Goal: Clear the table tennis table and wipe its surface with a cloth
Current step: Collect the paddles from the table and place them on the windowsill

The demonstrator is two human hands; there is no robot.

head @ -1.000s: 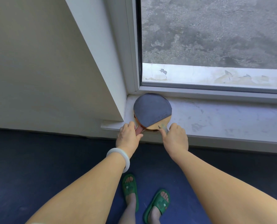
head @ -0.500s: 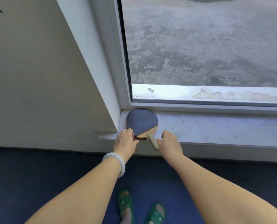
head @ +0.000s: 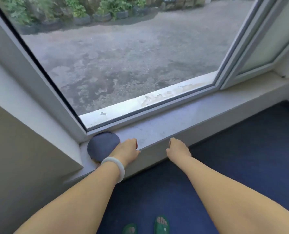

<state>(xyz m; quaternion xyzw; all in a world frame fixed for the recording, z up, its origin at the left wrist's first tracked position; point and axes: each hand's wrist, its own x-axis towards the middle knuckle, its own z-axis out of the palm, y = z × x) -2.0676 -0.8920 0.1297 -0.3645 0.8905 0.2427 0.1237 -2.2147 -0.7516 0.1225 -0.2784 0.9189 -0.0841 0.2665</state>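
One table tennis paddle (head: 103,146) lies flat on the window sill (head: 174,125), dark blue rubber up, tucked into the sill's left corner. The window frame (head: 44,92) hems it in behind and the white side wall (head: 30,115) of the recess stands just beside it on the left. Your left hand (head: 127,150) sits over its near right edge, back of the hand up and fingers bent downward. The hand and wrist hide the handle, so you cannot tell whether it grasps the paddle or only rests there. A pale bangle (head: 115,168) circles that wrist.

Your right hand (head: 178,148) is well apart from the paddle, over the sill's front edge, fingers loosely bent and holding nothing. Between the two hands the sill shows grey and scuffed.

Below you is dark blue flooring (head: 250,157), with your green slippers (head: 161,224) at the bottom edge. At the far right a window sash (head: 267,41) stands open. Outside lie a grey paved yard (head: 132,56) and a row of planters (head: 83,19) with green plants.
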